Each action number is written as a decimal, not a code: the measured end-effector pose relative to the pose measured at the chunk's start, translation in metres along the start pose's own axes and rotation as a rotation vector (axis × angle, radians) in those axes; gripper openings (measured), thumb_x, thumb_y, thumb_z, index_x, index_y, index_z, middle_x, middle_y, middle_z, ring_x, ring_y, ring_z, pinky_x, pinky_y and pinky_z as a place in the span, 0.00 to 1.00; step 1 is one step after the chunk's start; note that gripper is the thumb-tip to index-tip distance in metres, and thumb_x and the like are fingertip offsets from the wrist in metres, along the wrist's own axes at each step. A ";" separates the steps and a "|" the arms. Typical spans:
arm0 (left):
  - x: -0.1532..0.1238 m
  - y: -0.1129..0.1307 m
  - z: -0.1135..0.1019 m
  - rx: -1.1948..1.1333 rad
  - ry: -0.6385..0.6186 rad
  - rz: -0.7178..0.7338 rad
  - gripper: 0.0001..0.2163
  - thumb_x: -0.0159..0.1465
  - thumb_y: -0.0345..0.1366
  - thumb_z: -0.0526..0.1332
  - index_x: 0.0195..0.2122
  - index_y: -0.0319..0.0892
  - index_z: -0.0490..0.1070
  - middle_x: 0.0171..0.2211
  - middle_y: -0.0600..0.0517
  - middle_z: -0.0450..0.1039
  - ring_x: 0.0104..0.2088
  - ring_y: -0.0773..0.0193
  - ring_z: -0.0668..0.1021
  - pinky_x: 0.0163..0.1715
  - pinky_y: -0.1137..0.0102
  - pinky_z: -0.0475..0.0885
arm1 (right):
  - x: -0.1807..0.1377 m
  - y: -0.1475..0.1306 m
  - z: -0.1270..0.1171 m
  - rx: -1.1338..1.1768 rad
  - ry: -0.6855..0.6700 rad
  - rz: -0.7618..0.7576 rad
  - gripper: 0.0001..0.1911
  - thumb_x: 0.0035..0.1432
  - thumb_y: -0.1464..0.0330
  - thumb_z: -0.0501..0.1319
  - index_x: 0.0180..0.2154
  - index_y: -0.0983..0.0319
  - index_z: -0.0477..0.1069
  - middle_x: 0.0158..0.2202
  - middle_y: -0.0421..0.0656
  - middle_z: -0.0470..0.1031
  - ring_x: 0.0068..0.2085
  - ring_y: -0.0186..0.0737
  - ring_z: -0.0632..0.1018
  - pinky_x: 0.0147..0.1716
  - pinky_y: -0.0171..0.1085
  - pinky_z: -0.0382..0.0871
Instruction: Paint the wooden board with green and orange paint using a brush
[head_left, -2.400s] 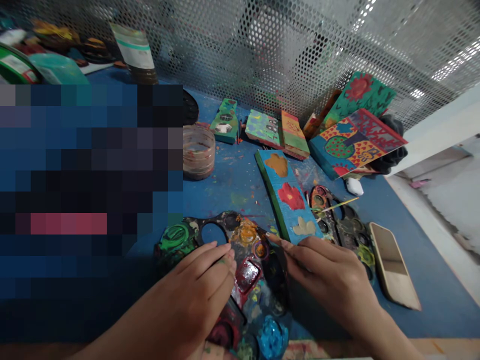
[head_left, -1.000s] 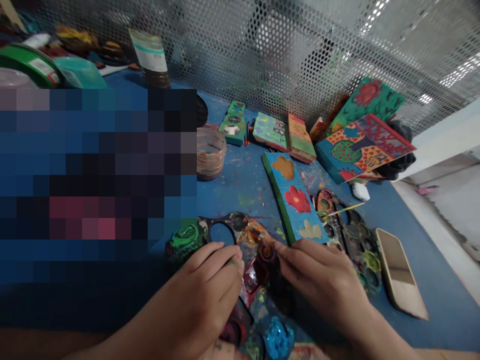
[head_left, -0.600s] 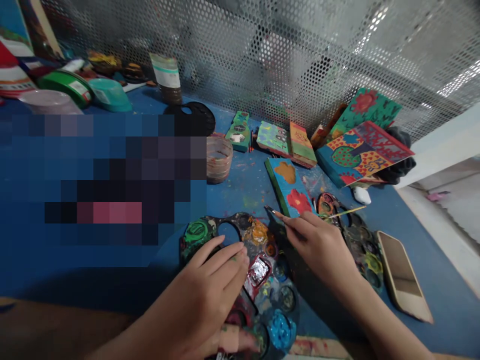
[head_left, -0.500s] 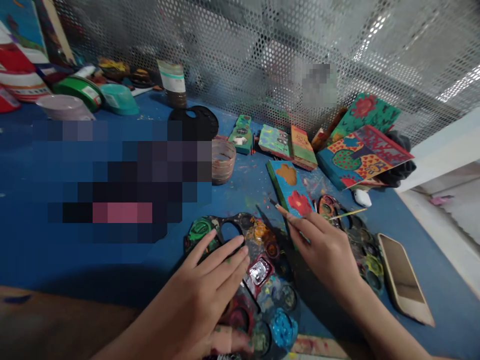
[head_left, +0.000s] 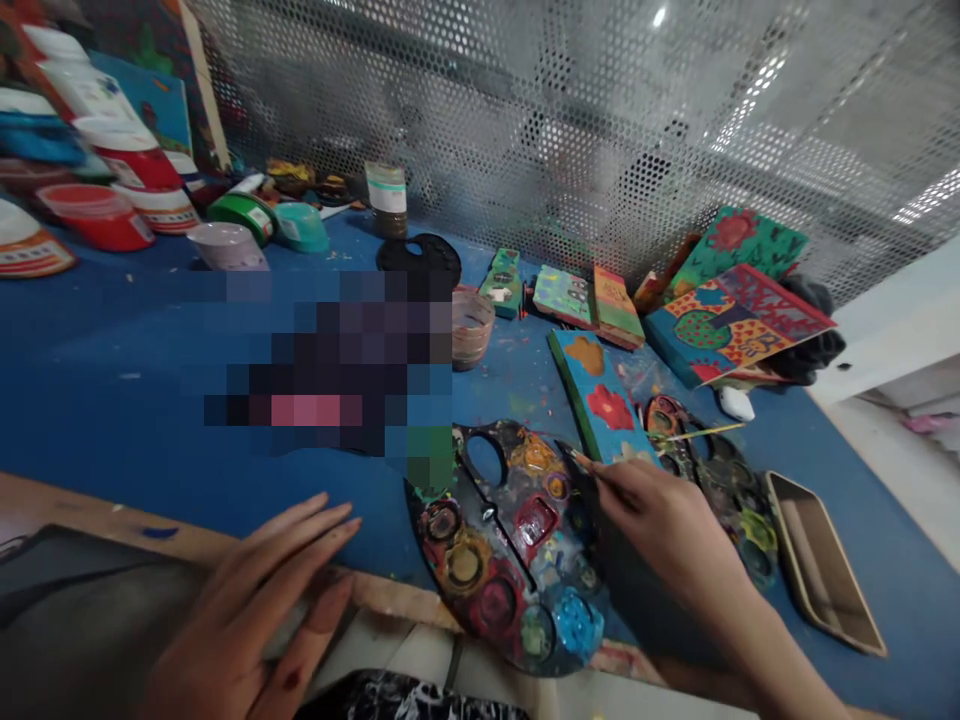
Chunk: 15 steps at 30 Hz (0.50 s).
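Note:
My right hand (head_left: pixel 667 520) pinches a paintbrush (head_left: pixel 592 465), its dark tip over the upper right rim of a paint palette (head_left: pixel 551 550). Wells of orange, red, blue and green paint fill this palette, which lies at the table's near edge. Just beyond the brush is a blue painted block (head_left: pixel 592 385) with an orange and a red flower; my right hand hides its near end. Left of the palette, my left hand (head_left: pixel 262 600) hovers near the table edge, fingers stretched out and holding nothing.
A second palette (head_left: pixel 712 470) with a thin yellow stick on it and a phone (head_left: pixel 825 565) lie to the right. A water cup (head_left: pixel 471 330) stands behind the palette. Paint tubs (head_left: pixel 97 215) crowd the far left; painted canvases (head_left: pixel 731 325) lean at the back right. Blurring covers part of the table.
My left hand has moved off the palette, down and to the left, uncovering its wells. My right hand has shifted slightly down and right with the paintbrush. The view has turned left.

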<state>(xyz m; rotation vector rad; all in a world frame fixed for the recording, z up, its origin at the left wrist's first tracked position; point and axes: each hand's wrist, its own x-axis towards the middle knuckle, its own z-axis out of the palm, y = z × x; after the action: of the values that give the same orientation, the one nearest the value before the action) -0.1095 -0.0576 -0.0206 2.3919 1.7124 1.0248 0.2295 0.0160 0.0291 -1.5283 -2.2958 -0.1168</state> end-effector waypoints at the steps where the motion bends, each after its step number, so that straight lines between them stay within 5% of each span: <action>1: 0.000 0.000 0.001 0.003 -0.019 0.010 0.19 0.66 0.35 0.53 0.58 0.48 0.63 0.56 0.50 0.66 0.58 0.54 0.68 0.59 0.61 0.61 | -0.005 0.000 -0.001 0.019 -0.044 0.016 0.15 0.65 0.68 0.53 0.34 0.59 0.77 0.25 0.41 0.76 0.26 0.35 0.77 0.25 0.31 0.65; 4: 0.004 0.003 0.001 0.024 -0.023 0.059 0.21 0.66 0.35 0.53 0.61 0.43 0.59 0.58 0.49 0.65 0.60 0.56 0.66 0.62 0.64 0.57 | -0.019 0.001 -0.004 0.056 -0.009 0.094 0.12 0.63 0.67 0.54 0.33 0.59 0.76 0.28 0.41 0.79 0.28 0.37 0.79 0.26 0.33 0.67; 8: 0.022 0.013 0.003 0.051 -0.009 0.108 0.20 0.68 0.38 0.51 0.60 0.41 0.59 0.56 0.47 0.69 0.57 0.56 0.70 0.56 0.63 0.67 | -0.026 -0.006 -0.010 0.099 0.106 0.154 0.12 0.63 0.66 0.56 0.46 0.60 0.73 0.31 0.41 0.80 0.30 0.38 0.80 0.28 0.34 0.68; 15: 0.050 0.040 0.028 0.084 -0.066 0.284 0.20 0.67 0.43 0.54 0.56 0.37 0.65 0.53 0.42 0.73 0.54 0.52 0.74 0.51 0.56 0.73 | 0.022 -0.053 -0.008 0.331 -0.082 -0.039 0.12 0.60 0.74 0.59 0.43 0.59 0.77 0.31 0.41 0.76 0.32 0.36 0.78 0.31 0.31 0.68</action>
<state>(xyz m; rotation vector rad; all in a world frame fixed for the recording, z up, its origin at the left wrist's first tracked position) -0.0526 -0.0215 -0.0029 2.7482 1.4519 0.9041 0.1758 0.0113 0.0515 -1.3405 -2.2686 0.3065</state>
